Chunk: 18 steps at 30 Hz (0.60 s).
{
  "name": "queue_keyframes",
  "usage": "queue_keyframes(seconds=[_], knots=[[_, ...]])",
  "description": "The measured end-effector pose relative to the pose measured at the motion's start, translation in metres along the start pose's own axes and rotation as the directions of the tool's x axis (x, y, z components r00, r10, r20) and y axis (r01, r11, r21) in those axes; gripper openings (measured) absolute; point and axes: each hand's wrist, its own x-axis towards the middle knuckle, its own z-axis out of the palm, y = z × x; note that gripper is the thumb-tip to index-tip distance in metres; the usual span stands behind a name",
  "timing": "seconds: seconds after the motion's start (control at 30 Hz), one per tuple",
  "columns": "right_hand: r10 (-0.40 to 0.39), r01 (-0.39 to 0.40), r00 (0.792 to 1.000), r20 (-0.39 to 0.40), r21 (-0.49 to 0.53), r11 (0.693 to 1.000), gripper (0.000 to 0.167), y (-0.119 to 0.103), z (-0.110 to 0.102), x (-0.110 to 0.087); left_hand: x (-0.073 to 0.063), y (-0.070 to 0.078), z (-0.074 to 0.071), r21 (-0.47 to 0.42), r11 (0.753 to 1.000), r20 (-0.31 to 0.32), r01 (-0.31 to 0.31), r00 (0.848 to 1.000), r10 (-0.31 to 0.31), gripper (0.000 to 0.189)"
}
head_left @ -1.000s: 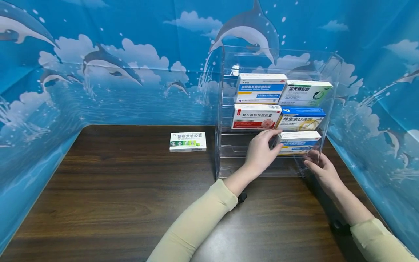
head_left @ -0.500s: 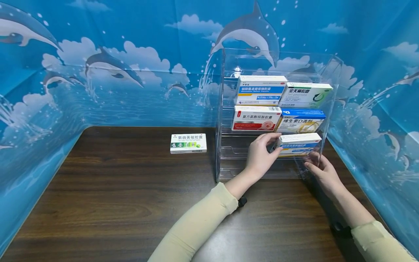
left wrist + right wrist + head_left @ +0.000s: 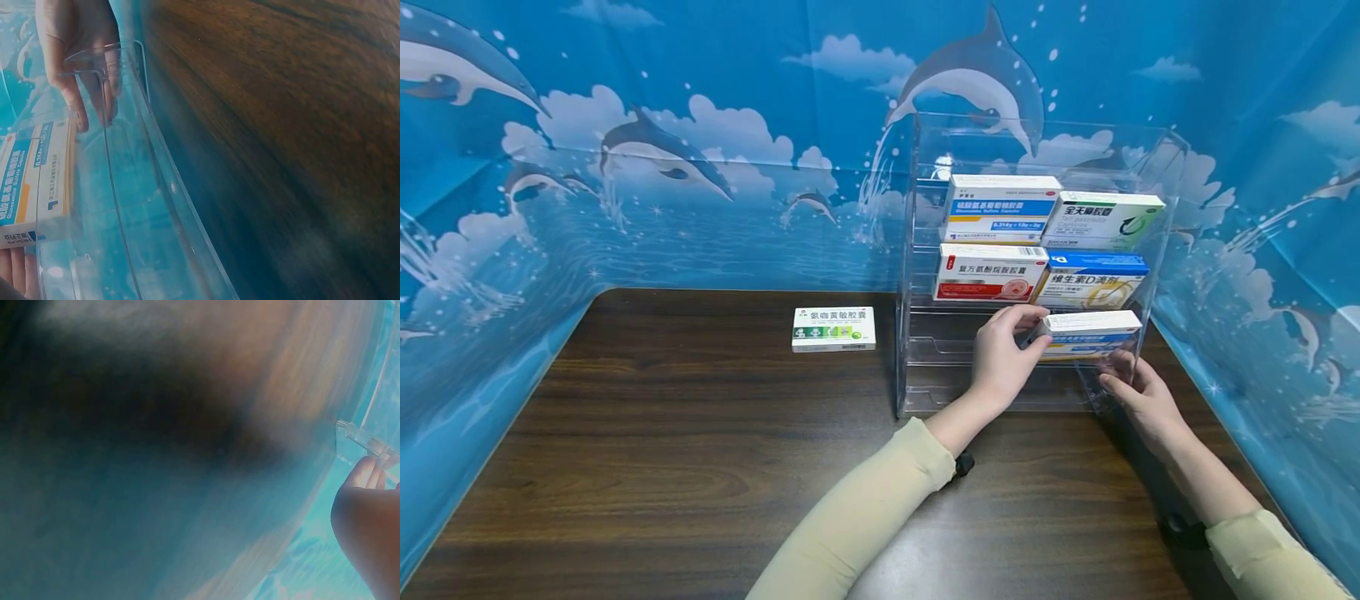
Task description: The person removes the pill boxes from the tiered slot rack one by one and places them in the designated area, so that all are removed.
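In the head view a clear acrylic display rack [image 3: 955,400] stands on the table's right part. My left hand [image 3: 1003,354] grips the left end of a white medicine box [image 3: 1093,323] with a blue stripe, fingers above and thumb in front. That box sits tilted at the right of a lower shelf. In the left wrist view the box [image 3: 53,169] lies behind a clear shelf lip, with fingertips below it. My right hand [image 3: 1142,400] holds the rack's lower right side, thumb in front. The right wrist view shows this hand [image 3: 369,506] at the rack's edge.
Upper shelves bear a blue-and-white box [image 3: 1000,210], a green-and-white box [image 3: 1103,221], a red-and-white box [image 3: 991,273] and a yellow-and-blue box [image 3: 1093,282]. Another medicine box [image 3: 833,329] lies flat on the wooden table [image 3: 662,450]. A dolphin-print curtain [image 3: 700,225] surrounds the table.
The held medicine box has sunk slightly lower in its shelf, and its front shows less. My left hand has shifted slightly with it; my right hand stays at the rack's side.
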Motion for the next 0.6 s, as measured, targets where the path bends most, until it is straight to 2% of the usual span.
queue_keyframes(seconds=[0.27, 0.43, 0.6], knots=[[-0.004, 0.004, 1.000, 0.002, 0.011, 1.000, 0.034, 0.000, 0.000, 0.000, -0.001, 0.002, 0.001, -0.106, 0.994, -0.011, -0.001, 1.000, 0.000, 0.027], [-0.009, 0.009, 1.000, 0.010, 0.002, 1.000, 0.037, 0.001, -0.001, 0.000, 0.001, 0.005, -0.002, -0.137, 0.989, -0.031, -0.063, 0.998, 0.059, 0.027], [0.025, -0.025, 1.000, 0.002, -0.068, 0.997, 0.033, 0.000, -0.002, 0.001, 0.005, 0.010, -0.010, -0.162, 0.980, -0.053, -0.117, 0.993, 0.110, 0.027]])
